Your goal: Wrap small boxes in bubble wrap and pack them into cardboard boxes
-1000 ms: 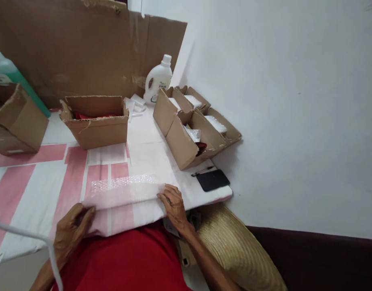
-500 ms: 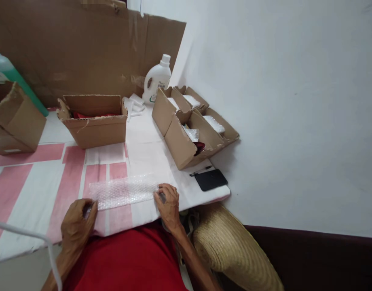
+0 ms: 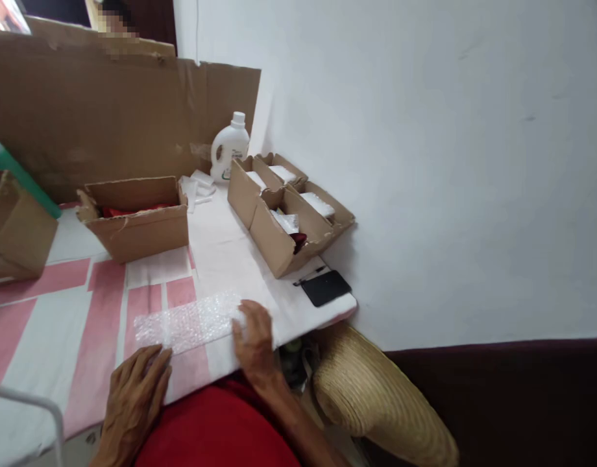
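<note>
A clear strip of bubble wrap (image 3: 189,321) lies flat across the pink-and-white table cover. My left hand (image 3: 135,389) rests palm down by the strip's lower left edge, its fingers stretched out and holding nothing. At the right end, the thumb and curled fingers of my right hand (image 3: 254,340) close around the wrap's edge; the fingertips are partly hidden.
Joined cardboard boxes (image 3: 279,240) with white packets stand by the wall, a black phone (image 3: 326,288) and pen before them. Behind are another cardboard box (image 3: 147,230), a white jug (image 3: 230,150) and a cardboard screen (image 3: 108,123). A straw hat (image 3: 371,389) hangs below the table's right edge.
My left hand has let go of the bubble wrap's left end and flattened beside it. The right hand stays at the other end. The view has tilted up and swung right.
</note>
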### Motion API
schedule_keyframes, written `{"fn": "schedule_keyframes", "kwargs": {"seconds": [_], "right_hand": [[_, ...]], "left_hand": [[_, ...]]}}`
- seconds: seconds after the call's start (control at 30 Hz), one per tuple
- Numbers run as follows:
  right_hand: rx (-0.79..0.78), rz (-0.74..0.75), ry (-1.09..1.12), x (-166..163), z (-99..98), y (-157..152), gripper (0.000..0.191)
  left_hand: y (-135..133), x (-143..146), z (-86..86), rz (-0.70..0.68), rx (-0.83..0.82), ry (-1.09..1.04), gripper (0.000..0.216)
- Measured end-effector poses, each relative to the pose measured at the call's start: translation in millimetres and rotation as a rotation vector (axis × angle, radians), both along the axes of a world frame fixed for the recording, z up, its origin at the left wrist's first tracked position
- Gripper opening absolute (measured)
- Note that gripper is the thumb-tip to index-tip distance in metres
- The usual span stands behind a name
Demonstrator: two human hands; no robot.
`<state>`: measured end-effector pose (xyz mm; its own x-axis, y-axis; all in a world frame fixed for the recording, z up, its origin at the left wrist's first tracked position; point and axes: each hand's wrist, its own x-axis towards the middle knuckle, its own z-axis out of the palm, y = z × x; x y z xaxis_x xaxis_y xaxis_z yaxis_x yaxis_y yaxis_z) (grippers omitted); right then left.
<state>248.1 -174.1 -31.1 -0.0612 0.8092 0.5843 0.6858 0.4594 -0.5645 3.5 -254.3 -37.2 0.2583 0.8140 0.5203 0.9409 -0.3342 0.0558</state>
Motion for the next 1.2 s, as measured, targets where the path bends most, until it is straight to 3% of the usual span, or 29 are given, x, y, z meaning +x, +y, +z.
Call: {"fn": "schedule_keyframes", "kwargs": {"seconds": [0.1,0.17,0.23,0.33,0.43,0.5,0.63,0.73,0.83,0.93,1.1,1.17,1.2], "right_hand": [[0.076,0.425,-0.216,-44.4,7.0,-15.6,0.042],[0.011,0.568,-0.367,-54.7,1.9,-16.0,0.057],[-0.074,0.492,-0.441,-39.7,-9.0,-9.8,0.064],[-0.150,0.270,-0.464,9.5,-21.3,1.3,0.060],[-0.126,0.137,-0.462,33.4,-18.3,2.7,0.059],[-0.048,0.180,-0.451,17.5,-12.3,-2.6,0.052],[0.050,0.423,-0.490,-47.6,-6.7,-12.7,0.024],[0.065,0.457,-0.526,-67.9,-9.8,-10.5,0.010],[0.103,0.497,-0.529,-51.4,-15.3,-7.1,0.012],[0.093,0.587,-0.352,-22.3,-20.5,-9.4,0.014],[-0.085,0.632,0.109,3.0,-26.1,-15.5,0.020],[-0.147,0.640,0.186,3.6,-24.1,-15.6,0.020],[-0.179,0.637,0.208,3.2,-21.8,-15.4,0.019]], "left_hand": [[1.3,-4.4,-3.8,-0.026,0.022,0.010,0.029],[2.5,-5.7,-4.4,-0.037,0.025,0.012,0.030],[3.9,-5.5,-3.9,-0.033,0.015,0.009,0.029],[6.4,-4.6,-1.8,-0.029,0.012,0.009,0.027],[10.0,-7.7,1.1,-0.062,0.026,0.040,0.027],[13.4,-12.0,3.5,-0.099,0.037,0.079,0.028],[20.7,-15.3,11.3,-0.160,0.056,0.141,0.030],[23.0,-0.7,19.0,-0.126,0.005,0.128,0.020],[20.6,23.7,27.2,-0.137,-0.100,0.028,0.012],[14.6,35.5,36.2,-0.242,-0.186,-0.122,0.006],[5.1,9.1,44.5,-0.287,-0.292,-0.215,0.073],[5.9,-1.7,40.2,-0.306,-0.313,-0.176,0.081],[7.8,-4.8,36.0,-0.321,-0.303,-0.162,0.075]]}}
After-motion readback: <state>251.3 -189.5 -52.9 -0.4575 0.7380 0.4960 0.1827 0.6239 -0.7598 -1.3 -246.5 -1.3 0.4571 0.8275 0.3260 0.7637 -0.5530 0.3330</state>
